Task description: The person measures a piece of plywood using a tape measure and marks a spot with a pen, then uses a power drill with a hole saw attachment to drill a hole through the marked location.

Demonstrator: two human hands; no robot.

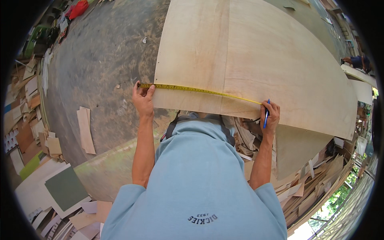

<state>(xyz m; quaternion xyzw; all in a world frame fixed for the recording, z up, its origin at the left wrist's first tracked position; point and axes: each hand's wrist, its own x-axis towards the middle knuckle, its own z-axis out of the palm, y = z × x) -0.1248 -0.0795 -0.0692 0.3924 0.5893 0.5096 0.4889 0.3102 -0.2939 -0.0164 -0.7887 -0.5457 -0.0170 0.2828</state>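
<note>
A large pale plywood sheet [280, 64] lies in front of me, with a seam running across it from near to far. Stretched over its near part is a yellow tape measure [192, 89]. My left hand [143, 102] pinches the tape's end just beyond the sheet's left edge. Farther right, my right hand [272, 115] is closed on the other end of the tape blade and also grips a blue pen [265, 123], which points toward me. The tape's case cannot be made out within that hand.
Left of the sheet is a dark, stained surface [104, 60] with a narrow wood offcut [85, 128] on it. Piled board scraps [30, 116] line the far left. More scraps [316, 184] are heaped at the lower right. A red item [79, 9] sits at the upper left.
</note>
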